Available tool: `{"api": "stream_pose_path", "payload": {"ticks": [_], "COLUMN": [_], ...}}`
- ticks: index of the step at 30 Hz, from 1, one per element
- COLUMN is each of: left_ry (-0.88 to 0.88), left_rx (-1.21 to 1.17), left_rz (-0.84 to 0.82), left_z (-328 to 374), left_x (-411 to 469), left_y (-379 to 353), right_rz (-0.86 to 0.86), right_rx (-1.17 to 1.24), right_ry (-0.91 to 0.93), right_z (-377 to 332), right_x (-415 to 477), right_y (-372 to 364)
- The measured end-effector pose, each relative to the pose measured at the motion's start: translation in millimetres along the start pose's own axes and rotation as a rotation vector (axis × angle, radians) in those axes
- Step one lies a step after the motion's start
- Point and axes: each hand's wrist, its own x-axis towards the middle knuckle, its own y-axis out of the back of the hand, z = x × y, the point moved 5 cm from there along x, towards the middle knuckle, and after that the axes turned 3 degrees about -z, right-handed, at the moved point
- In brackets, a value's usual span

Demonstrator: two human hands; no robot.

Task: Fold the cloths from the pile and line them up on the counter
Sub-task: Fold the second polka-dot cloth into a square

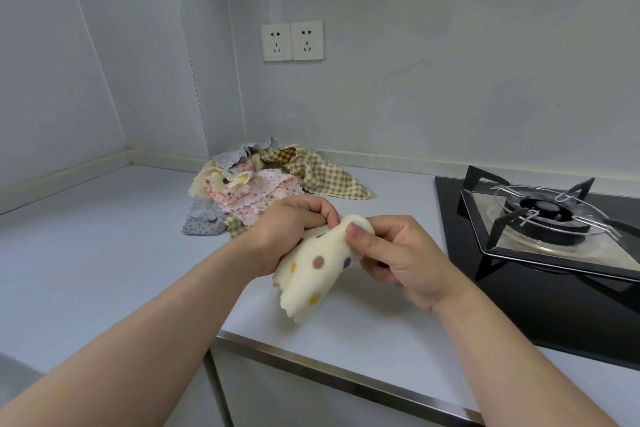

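Observation:
A cream cloth with coloured dots (311, 274) hangs above the counter (104, 253), held at its top edge by both hands. My left hand (287, 232) grips its upper left part with curled fingers. My right hand (391, 253) pinches the upper right corner between thumb and fingers. The cloth's lower edge droops toward the counter's front edge. Behind my hands, near the wall corner, lies the pile of cloths (263, 184): floral pink, grey flowered, cream and green checked pieces, all crumpled.
A black gas hob (540, 253) with a burner and pan support takes up the right side of the counter. Two wall sockets (292, 41) sit above the pile. The counter's metal front edge (311, 362) runs below my hands.

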Motion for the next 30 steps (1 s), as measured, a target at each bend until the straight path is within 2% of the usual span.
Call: {"api": "stream_pose_path", "payload": {"ticks": [5, 9, 12, 18, 23, 30], "left_ry": [0.029, 0.031, 0.034, 0.067, 0.069, 0.029], "left_rx": [-0.016, -0.049, -0.047, -0.081, -0.036, -0.06], "left_rz": [-0.015, -0.02, -0.03, 0.046, 0.093, 0.19], "left_z": [-3.4, -1.5, -1.2, -8.5, -10.8, -9.3], "left_x": [1.5, -0.8, -2.1, 1.7, 1.6, 2.6], "left_y": [-1.2, -4.7, -8.4, -3.8, -6.8, 0.7], "right_rz": [-0.094, -0.146, -0.12, 0.049, 0.043, 0.342], "right_rx": [-0.052, 0.123, 0.174, 0.266, 0.292, 0.332], "right_ry": [-0.097, -0.079, -0.045, -0.007, -0.054, -0.104], "right_z": [6.2, 3.8, 3.3, 6.6, 7.1, 14.4], "right_x": [-1.5, -4.8, -3.1, 0.5, 0.5, 3.0], "right_y": [-4.2, -0.3, 3.1, 13.8, 12.3, 32.2]}}
